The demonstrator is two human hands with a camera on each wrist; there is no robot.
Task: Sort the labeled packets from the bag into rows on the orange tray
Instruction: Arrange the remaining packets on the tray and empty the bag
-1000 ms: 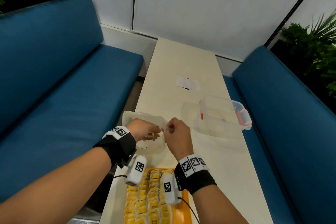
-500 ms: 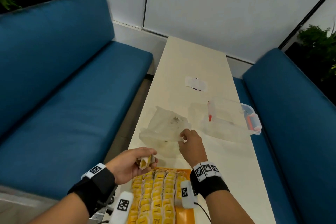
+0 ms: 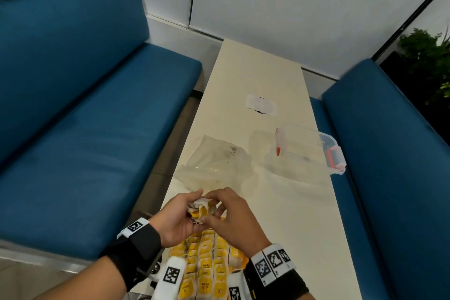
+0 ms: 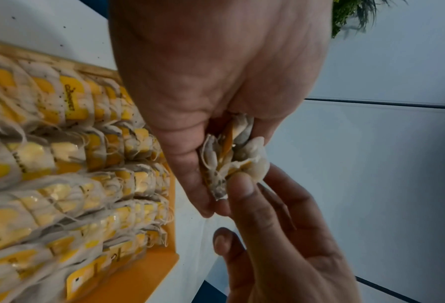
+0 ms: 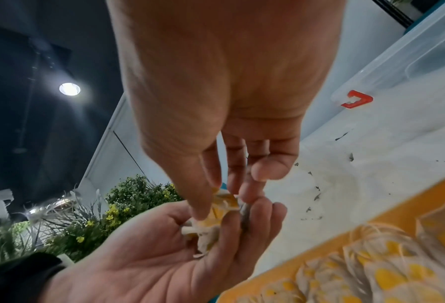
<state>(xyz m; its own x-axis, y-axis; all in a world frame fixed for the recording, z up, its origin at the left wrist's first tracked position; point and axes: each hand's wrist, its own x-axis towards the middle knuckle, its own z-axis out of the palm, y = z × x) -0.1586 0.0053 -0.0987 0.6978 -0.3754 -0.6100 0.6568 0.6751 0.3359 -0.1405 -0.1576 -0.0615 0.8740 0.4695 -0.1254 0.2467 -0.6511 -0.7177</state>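
Head view: my left hand [image 3: 179,217] cups crumpled, papery white packets [image 3: 201,209] bearing yellow labels; my right hand [image 3: 233,214] pinches one above the orange tray [image 4: 161,264].

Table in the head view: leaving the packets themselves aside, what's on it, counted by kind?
Orange tray: 1
Clear plastic bag: 1
Clear box with orange latches: 1
White paper slip: 1
Total: 4
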